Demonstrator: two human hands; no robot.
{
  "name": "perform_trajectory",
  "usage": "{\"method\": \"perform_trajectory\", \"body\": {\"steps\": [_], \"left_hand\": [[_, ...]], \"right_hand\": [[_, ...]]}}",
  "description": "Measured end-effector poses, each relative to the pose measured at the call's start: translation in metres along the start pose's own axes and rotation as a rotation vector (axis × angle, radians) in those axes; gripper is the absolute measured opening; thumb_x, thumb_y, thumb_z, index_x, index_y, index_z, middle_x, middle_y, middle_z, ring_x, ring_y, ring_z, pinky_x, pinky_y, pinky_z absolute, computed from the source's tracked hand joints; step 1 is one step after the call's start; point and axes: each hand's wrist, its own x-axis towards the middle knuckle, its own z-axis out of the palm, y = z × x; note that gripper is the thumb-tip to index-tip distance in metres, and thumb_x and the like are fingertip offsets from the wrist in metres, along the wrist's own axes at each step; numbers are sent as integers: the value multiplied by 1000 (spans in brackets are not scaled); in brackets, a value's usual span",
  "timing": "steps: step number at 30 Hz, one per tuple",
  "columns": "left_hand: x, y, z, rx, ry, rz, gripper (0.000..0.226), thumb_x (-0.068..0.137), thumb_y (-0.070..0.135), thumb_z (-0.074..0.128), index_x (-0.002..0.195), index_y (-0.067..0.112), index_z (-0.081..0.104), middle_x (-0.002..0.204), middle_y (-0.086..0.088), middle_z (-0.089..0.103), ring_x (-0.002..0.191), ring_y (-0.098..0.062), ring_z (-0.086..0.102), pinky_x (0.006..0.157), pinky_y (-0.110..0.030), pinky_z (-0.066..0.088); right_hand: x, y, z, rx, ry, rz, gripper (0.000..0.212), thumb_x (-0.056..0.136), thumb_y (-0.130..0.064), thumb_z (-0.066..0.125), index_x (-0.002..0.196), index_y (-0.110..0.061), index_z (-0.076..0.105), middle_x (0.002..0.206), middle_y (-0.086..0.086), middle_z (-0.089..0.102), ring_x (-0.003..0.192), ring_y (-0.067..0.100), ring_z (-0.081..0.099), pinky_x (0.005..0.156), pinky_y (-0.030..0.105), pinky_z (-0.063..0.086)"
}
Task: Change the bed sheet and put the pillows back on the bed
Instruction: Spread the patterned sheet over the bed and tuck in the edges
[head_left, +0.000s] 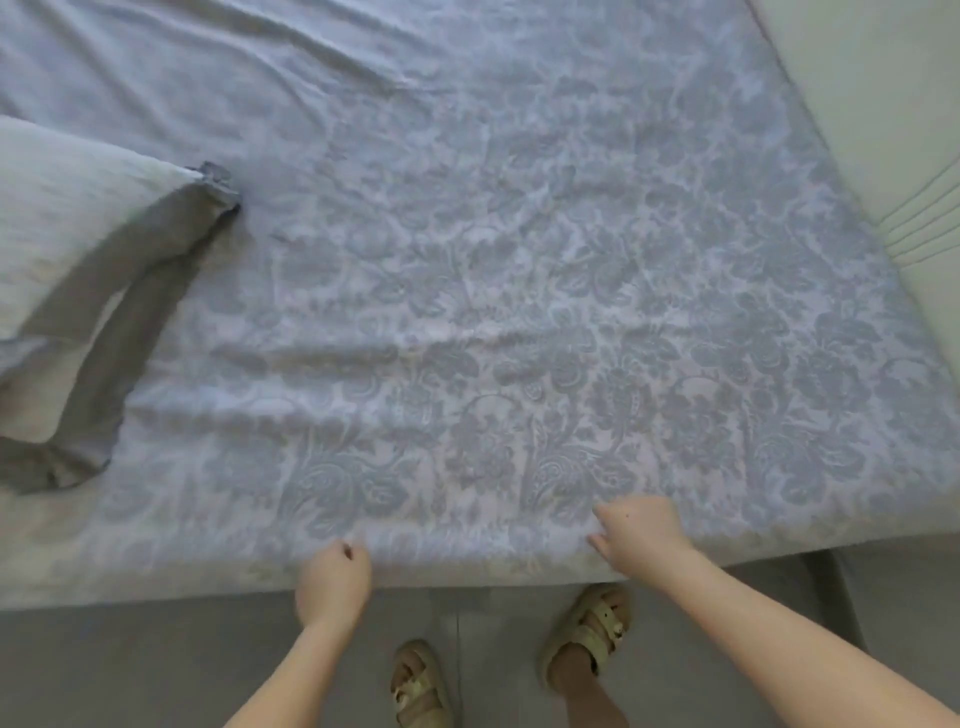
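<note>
Blue damask bed sheet (519, 260) lies spread over the bed, wrinkled, reaching the near edge. Pillow (67, 234) in a grey-trimmed case rests on it at the left. Left grip (332, 577) and right grip (641, 530), fingers curled, each pinch the sheet's near edge.

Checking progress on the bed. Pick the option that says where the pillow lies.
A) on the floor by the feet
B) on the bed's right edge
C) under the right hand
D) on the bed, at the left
D: the pillow lies on the sheet at the left, apart from the left hand and right hand at the sheet's near edge.
</note>
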Motion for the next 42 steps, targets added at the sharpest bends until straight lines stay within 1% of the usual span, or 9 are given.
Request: {"method": "perform_trajectory", "body": {"steps": [4, 7, 12, 13, 19, 22, 27, 37, 42], "left_hand": [[27, -68, -2, -675, 13, -615, 51, 98, 37, 45, 122, -7, 52, 122, -23, 56, 101, -38, 59, 85, -45, 52], [39, -95, 17, -1172, -80, -799, 63, 93, 42, 55, 141, 4, 38, 143, -12, 41, 125, -36, 45, 97, -49, 46], [63, -84, 30, -1656, 58, -741, 30, 96, 25, 54, 119, 5, 53, 102, -11, 61, 79, -20, 60, 74, -36, 53], [67, -79, 29, -1691, 103, -730, 26, 97, 24, 53, 116, 6, 55, 99, -11, 62, 74, -17, 59, 70, -32, 53], [70, -80, 36, -1572, 278, -624, 24, 99, 19, 49, 75, 15, 54, 75, -4, 58, 67, -17, 54, 67, -31, 50], [73, -84, 38, -1479, 285, -536, 21, 100, 22, 46, 84, 13, 55, 78, -3, 59, 75, -19, 56, 81, -38, 49], [91, -88, 32, -1703, 320, -628, 13, 98, 26, 50, 98, 14, 54, 92, -2, 59, 81, -14, 57, 75, -28, 51], [65, -135, 48, -1152, 539, -436, 39, 93, 13, 54, 59, 14, 33, 58, -2, 36, 59, -18, 32, 58, -32, 26], [72, -136, 34, -1113, 375, -611, 35, 90, 4, 53, 59, 11, 39, 59, -5, 40, 64, -24, 38, 60, -29, 26]], "right_hand": [[25, -75, -15, -151, 36, -153, 48, 93, -60, 40, 106, -15, 52, 99, 3, 57, 85, 21, 53, 64, 31, 37], [40, -117, -8, -214, 14, -179, 54, 86, -63, 49, 106, -13, 49, 99, 4, 57, 84, 22, 54, 68, 33, 46], [66, -153, -4, -459, -90, -288, 8, 91, -6, 51, 87, -9, 45, 82, 7, 52, 63, 18, 47, 54, 25, 42], [72, -155, -5, -503, -107, -322, 21, 87, 7, 47, 78, -12, 42, 71, 4, 44, 56, 15, 37, 48, 24, 33], [95, -152, -13, -695, -217, -484, 26, 91, 3, 46, 72, -14, 51, 63, -2, 36, 51, 13, 34, 44, 24, 27], [102, -151, -15, -627, -267, -490, 18, 98, -13, 48, 88, -10, 62, 63, -4, 37, 60, 17, 44, 53, 25, 37], [96, -164, -19, -358, -9, -514, 36, 94, -45, 48, 74, -18, 36, 64, -7, 33, 62, 19, 43, 45, 23, 23], [102, -220, -31, -438, -16, -711, 42, 99, -21, 39, 59, -18, 26, 58, -4, 34, 54, 18, 39, 45, 23, 27], [105, -240, -22, -552, -89, -654, 22, 97, -12, 44, 75, -13, 46, 63, -4, 37, 65, 23, 46, 47, 26, 30]]}}
